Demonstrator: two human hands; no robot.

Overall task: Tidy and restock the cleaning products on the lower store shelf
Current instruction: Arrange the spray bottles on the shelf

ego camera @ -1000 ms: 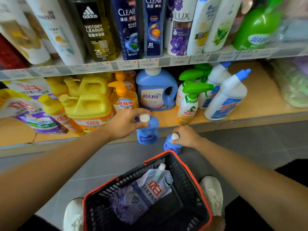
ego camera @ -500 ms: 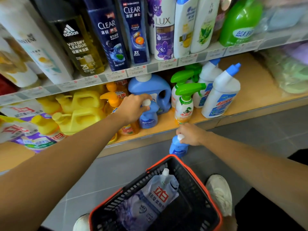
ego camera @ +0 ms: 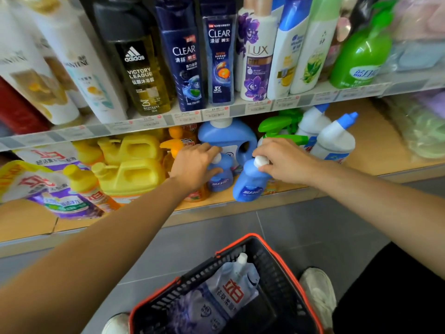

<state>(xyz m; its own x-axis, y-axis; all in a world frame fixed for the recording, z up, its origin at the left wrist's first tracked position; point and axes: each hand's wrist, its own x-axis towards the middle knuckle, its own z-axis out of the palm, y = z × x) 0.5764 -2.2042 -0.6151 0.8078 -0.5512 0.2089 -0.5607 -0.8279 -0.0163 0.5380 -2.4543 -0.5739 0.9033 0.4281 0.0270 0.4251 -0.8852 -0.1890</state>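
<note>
At the front edge of the lower shelf (ego camera: 385,155), the left hand (ego camera: 195,165) grips the upright blue bottle (ego camera: 222,180). The right hand (ego camera: 281,160) holds the tilted blue bottle (ego camera: 250,185) by its white cap. Both labels are blurred.

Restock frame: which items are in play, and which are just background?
In play:
- left hand gripping the left blue bottle
- right hand gripping the tilted right blue bottle
- lower shelf
- basket holding a refill pouch

Background:
- CLEAR shampoo bottles, adidas bottle and green pump bottle on the upper shelf
- white shoe
</note>
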